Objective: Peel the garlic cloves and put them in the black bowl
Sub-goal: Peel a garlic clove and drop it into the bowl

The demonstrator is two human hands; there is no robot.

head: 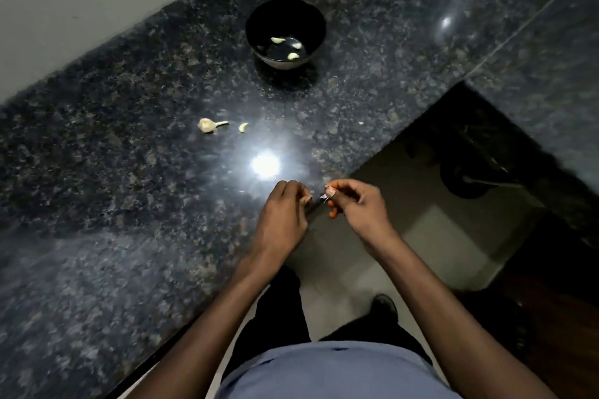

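We see the left hand (285, 204) and the right hand (353, 201) pinching small garlic bits at the surface (129, 172) edge; any dropped piece may fall to the floor (405, 236)

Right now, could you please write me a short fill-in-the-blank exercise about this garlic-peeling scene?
1. The peeled cloves lie inside the ____ bowl.
2. The garlic bulb remnant rests on the granite ____.
3. The bowl stands ____ from the person than the left hand and right hand.

Missing words: black; countertop; farther

speckled granite counter (129, 204), tiled floor (405, 204), perhaps a dark bin (470, 178)
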